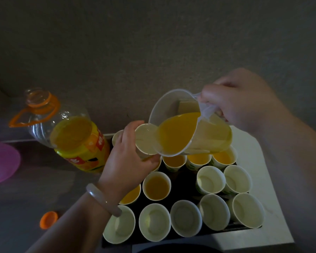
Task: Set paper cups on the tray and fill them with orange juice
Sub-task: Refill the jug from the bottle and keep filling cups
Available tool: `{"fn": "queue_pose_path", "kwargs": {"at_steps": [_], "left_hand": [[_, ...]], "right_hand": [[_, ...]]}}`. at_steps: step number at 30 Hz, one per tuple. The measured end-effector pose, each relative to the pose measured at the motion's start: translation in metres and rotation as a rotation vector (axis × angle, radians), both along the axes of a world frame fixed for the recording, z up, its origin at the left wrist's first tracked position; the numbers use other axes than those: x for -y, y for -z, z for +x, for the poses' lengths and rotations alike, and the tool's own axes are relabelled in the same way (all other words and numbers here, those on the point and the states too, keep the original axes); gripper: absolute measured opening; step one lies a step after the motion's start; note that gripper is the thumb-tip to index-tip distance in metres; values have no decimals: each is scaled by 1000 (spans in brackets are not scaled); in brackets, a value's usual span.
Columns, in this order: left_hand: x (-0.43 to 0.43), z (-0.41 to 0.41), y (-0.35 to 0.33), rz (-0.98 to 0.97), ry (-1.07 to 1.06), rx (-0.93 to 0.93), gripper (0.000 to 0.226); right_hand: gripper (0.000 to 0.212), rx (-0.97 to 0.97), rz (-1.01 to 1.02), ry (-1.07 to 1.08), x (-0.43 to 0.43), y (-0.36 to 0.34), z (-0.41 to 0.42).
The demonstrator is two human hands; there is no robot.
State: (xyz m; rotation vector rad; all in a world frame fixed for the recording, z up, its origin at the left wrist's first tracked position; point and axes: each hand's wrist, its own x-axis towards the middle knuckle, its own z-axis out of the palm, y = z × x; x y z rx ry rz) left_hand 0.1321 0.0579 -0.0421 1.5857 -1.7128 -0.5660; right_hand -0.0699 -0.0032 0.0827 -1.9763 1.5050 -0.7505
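My right hand (244, 103) grips the handle of a clear plastic jug (188, 128) of orange juice, tilted left with its spout over a white paper cup (145, 139). My left hand (130, 161) holds that cup lifted and tilted above the dark tray (179, 181). On the tray stand several paper cups: those in the back rows hold juice, such as one cup (156, 186), and the front ones, such as another cup (154, 222), are empty.
A large open orange-juice bottle (71, 136) with an orange handle stands left of the tray. Its orange cap (48, 220) lies on the dark counter at lower left. A purple plate (2, 163) sits at the left edge. A white surface (259, 179) borders the tray on the right.
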Motion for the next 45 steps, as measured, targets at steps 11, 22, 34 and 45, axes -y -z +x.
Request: {"fn": "queue_pose_path", "kwargs": {"at_steps": [11,22,34,45], "left_hand": [[3,-2,2,20,4,-25,75],[3,2,2,32,-1,-35,75],[2,1,3,90,-2,-41,79],[-1,2,2,106,-4,-48,80]], "right_hand": [[42,-127,-41,3,1,-7,2],[45,-158,-39,-10,2,-9,8],[45,-190,-24,-24,-1,-15,12],[44,-228,-29,-7,-2,-16,14]]}}
